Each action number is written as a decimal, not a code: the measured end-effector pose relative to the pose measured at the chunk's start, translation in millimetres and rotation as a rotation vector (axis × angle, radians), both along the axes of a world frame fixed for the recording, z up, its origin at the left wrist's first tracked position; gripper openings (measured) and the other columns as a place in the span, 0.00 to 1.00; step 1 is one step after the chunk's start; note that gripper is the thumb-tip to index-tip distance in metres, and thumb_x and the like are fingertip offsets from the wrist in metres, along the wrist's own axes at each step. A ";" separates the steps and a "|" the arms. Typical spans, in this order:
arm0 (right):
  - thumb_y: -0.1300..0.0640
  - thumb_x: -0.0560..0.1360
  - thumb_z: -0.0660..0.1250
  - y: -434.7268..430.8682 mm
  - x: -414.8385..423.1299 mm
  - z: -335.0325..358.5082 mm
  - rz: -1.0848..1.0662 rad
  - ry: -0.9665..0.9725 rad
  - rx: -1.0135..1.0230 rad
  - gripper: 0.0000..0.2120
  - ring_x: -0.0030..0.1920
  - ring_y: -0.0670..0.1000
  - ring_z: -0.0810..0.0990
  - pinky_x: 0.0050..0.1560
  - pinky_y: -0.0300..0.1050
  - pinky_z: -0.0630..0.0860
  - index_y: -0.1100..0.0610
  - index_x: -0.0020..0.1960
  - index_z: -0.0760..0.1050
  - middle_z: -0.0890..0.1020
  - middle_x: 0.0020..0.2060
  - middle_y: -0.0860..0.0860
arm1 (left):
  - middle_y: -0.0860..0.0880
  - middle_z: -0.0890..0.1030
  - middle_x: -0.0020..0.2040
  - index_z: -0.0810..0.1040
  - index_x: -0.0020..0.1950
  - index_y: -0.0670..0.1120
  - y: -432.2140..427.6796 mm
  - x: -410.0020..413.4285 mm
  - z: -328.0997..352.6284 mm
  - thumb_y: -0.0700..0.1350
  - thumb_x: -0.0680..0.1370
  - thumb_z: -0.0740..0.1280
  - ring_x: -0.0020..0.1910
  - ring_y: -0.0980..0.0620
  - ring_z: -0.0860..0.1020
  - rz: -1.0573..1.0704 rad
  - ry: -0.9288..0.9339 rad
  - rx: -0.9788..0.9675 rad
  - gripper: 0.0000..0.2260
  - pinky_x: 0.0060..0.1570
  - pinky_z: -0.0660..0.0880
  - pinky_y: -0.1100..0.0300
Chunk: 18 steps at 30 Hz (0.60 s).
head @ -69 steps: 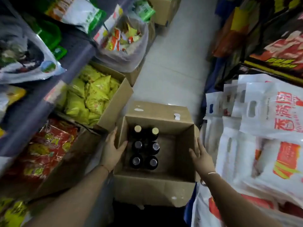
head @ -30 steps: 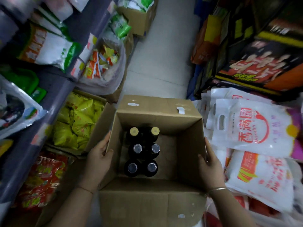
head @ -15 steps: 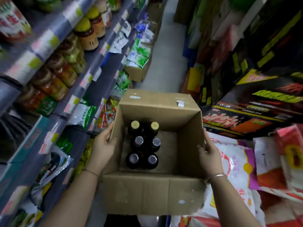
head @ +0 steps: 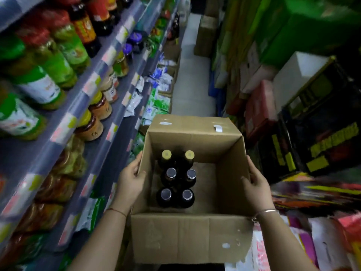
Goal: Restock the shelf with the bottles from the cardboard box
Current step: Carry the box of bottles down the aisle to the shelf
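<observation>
Between crowded shelves [head: 109, 89], both hands [head: 131, 181] grip the cardboard box [head: 192, 237].

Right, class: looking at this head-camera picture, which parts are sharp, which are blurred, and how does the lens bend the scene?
Head view: the brown cardboard box, its six dark glass bottles and both hands, left hand and right hand, are sharp; the green-labelled shelf bottles and the packets at lower right smear with motion blur; the grey shelf edges fan outward, wide-angle distortion; lighting is dim.

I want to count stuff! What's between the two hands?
In the head view, the cardboard box sits between the left hand and right hand, with six bottles inside.
</observation>
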State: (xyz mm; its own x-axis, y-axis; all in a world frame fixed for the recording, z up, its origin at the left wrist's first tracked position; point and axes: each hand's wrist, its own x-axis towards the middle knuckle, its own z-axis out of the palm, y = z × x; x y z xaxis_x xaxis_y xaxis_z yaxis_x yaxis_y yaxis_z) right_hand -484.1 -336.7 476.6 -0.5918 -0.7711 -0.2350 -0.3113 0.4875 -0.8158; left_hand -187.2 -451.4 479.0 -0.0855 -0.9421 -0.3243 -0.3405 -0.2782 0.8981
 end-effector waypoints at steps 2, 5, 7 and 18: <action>0.67 0.75 0.60 -34.8 -18.8 1.8 -0.014 -0.034 0.008 0.31 0.55 0.45 0.77 0.53 0.35 0.72 0.42 0.71 0.62 0.75 0.61 0.44 | 0.55 0.74 0.60 0.66 0.73 0.46 -33.5 -20.1 2.1 0.30 0.77 0.61 0.61 0.55 0.74 0.008 -0.010 0.004 0.25 0.60 0.69 0.60; 0.65 0.76 0.60 -84.6 -43.3 6.7 0.018 -0.048 0.021 0.30 0.55 0.44 0.75 0.51 0.35 0.71 0.41 0.72 0.60 0.73 0.60 0.42 | 0.55 0.73 0.60 0.65 0.73 0.47 -82.7 -49.6 3.9 0.30 0.77 0.59 0.59 0.55 0.74 0.001 -0.008 0.022 0.25 0.59 0.69 0.60; 0.65 0.77 0.59 -118.6 -59.7 9.3 0.028 -0.039 0.015 0.30 0.55 0.42 0.74 0.49 0.32 0.69 0.41 0.72 0.60 0.72 0.60 0.40 | 0.53 0.73 0.61 0.65 0.73 0.46 -119.0 -66.9 2.8 0.29 0.77 0.59 0.62 0.55 0.72 -0.008 -0.014 0.003 0.25 0.61 0.69 0.59; 0.68 0.76 0.58 -293.9 -135.7 22.1 -0.009 -0.109 0.002 0.30 0.63 0.42 0.68 0.62 0.39 0.66 0.42 0.71 0.62 0.68 0.63 0.39 | 0.46 0.74 0.68 0.65 0.73 0.49 -309.7 -138.3 -11.0 0.32 0.77 0.61 0.67 0.49 0.73 -0.026 -0.030 0.077 0.26 0.68 0.68 0.46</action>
State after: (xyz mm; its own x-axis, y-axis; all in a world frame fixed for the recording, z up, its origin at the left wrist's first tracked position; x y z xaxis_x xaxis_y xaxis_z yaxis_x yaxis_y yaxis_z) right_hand -619.7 -630.6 498.7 -0.5698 -0.7652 -0.2996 -0.2164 0.4914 -0.8436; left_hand -325.5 -761.1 468.1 -0.0986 -0.9117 -0.3989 -0.3751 -0.3373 0.8635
